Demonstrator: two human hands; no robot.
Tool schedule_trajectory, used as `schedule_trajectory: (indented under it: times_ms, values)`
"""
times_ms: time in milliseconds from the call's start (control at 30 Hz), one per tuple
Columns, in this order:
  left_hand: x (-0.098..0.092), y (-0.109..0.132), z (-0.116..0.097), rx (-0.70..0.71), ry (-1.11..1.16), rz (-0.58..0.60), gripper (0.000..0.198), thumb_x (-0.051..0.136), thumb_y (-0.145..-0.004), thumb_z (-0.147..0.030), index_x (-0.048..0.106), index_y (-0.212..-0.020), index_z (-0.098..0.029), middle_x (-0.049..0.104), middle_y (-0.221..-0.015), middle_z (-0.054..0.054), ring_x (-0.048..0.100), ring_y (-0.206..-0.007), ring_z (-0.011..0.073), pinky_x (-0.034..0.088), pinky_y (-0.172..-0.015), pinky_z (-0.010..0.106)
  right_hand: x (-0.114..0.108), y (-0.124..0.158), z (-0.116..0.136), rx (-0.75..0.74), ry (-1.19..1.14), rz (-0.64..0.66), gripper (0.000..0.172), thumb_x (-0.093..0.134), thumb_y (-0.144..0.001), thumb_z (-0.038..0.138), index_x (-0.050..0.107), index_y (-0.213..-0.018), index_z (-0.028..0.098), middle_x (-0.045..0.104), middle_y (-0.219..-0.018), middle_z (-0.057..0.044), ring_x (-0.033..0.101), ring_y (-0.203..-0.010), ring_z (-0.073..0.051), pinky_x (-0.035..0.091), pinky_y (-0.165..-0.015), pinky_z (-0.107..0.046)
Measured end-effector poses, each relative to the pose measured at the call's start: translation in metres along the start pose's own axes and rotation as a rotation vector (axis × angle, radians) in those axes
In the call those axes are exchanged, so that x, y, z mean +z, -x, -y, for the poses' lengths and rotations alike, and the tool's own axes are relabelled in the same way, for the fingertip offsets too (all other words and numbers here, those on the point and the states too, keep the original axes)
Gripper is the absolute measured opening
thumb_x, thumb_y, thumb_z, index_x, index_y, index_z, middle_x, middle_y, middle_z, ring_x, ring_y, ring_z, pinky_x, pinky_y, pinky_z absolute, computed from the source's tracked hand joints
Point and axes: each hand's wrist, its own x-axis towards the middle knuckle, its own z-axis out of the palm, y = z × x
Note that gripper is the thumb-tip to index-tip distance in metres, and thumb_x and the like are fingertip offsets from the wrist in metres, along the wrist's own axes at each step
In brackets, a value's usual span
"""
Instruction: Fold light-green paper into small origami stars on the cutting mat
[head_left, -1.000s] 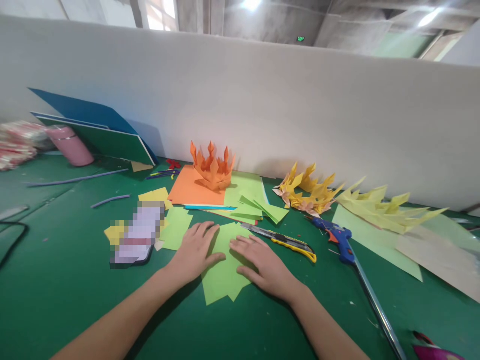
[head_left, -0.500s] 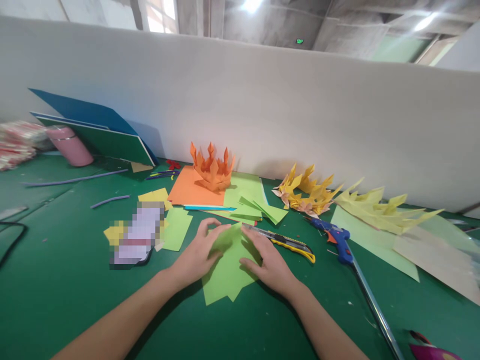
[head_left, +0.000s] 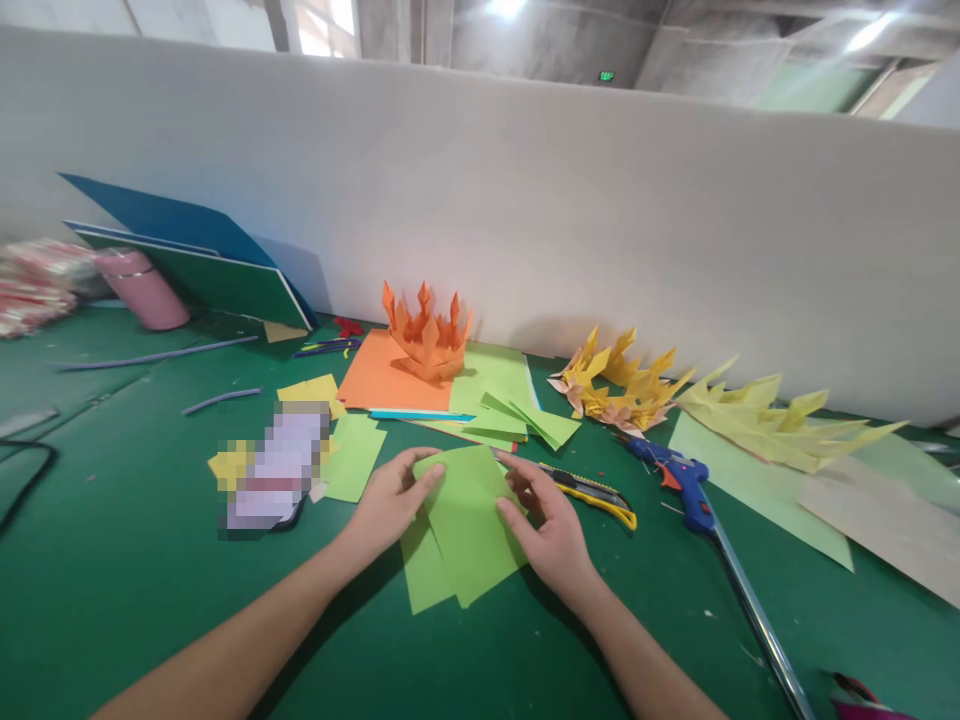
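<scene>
Both hands pinch the light green paper (head_left: 466,515): the left hand (head_left: 388,502) grips its left edge, the right hand (head_left: 550,528) its right edge, just beside the yellow utility knife (head_left: 592,491).

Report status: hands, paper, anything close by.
Left hand and right hand pinch opposite edges of the light green paper sheet. Sheet lies on green table mat. Yellow utility knife beside right hand.
</scene>
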Motion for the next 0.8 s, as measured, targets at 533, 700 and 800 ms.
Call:
schedule_trajectory:
  times_ms: [533, 700, 800]
  values:
    - [0.004, 0.008, -0.004, 0.037, 0.026, 0.094, 0.036, 0.049, -0.078, -0.05, 0.054, -0.064, -0.017, 0.042, -0.052, -0.005, 0.041, -0.05, 0.01, 0.035, -0.049, 0.022, -0.004, 0.001, 0.006, -0.325, 0.496, 0.375, 0.046, 0.038, -0.093, 0.032, 0.034, -0.139, 0.034, 0.036, -0.14, -0.009, 0.042, -0.122, -0.027, 0.042, -0.096, -0.046]
    - [0.005, 0.009, -0.005, 0.02, 0.114, 0.164, 0.035, 0.053, -0.076, -0.05, 0.062, -0.081, -0.017, 0.056, -0.067, -0.001, 0.047, -0.056, 0.011, 0.039, -0.051, 0.022, -0.003, 0.0, 0.009, -0.316, 0.552, 0.525, 0.05, 0.037, -0.092, 0.044, 0.034, -0.14, 0.028, 0.025, -0.149, -0.012, 0.033, -0.129, -0.031, 0.034, -0.102, -0.05]
    - [0.004, 0.011, -0.007, 0.0, 0.153, 0.234, 0.034, 0.059, -0.073, -0.045, 0.063, -0.092, -0.017, 0.061, -0.073, 0.0, 0.049, -0.058, 0.0107, 0.04, -0.053, 0.022, -0.003, 0.0, 0.01, -0.261, 0.476, 0.551, 0.051, 0.033, -0.092, 0.049, 0.034, -0.139, 0.031, 0.025, -0.149, -0.009, 0.03, -0.132, -0.028, 0.03, -0.105, -0.05]
